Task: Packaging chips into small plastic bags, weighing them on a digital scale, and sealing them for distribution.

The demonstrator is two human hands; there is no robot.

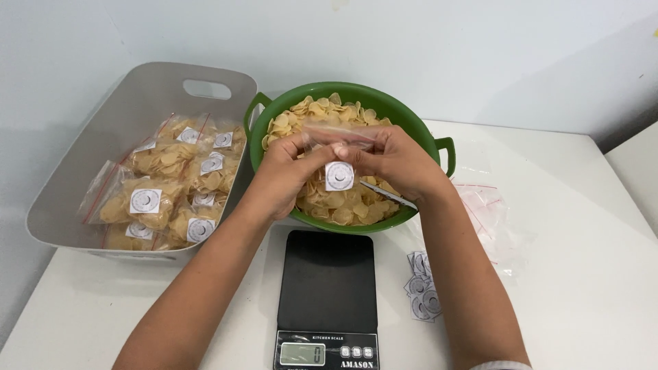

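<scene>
At far left I see a grey tub (82,178) already loaded with filled, labelled packets of chips (171,185), stacked several deep, so a good share of the packing looks done. Next to it, my left hand (291,168) and right hand (394,161) meet over the green bowl (257,130), which is heaped with loose pale chips (336,109). Both hands pinch the top of a small clear zip bag (339,147) with a round white label on its front; each grip is narrow, fingertips closed on the bag's mouth as if spreading it. The bag hangs just above the chips and looks empty, as far as I can tell, so I judge this one is only at the opening stage, with filling, weighing and sealing left. Near me, below the bowl, the black kitchen scale (327,281) sits bare on the white worktop (582,288). To its right lies a small pile of spare round labels (423,291), and farther right a loose heap of unused clear bags (490,212) with red zip strips. The full bowl and those spares suggest plenty of packets remain.
</scene>
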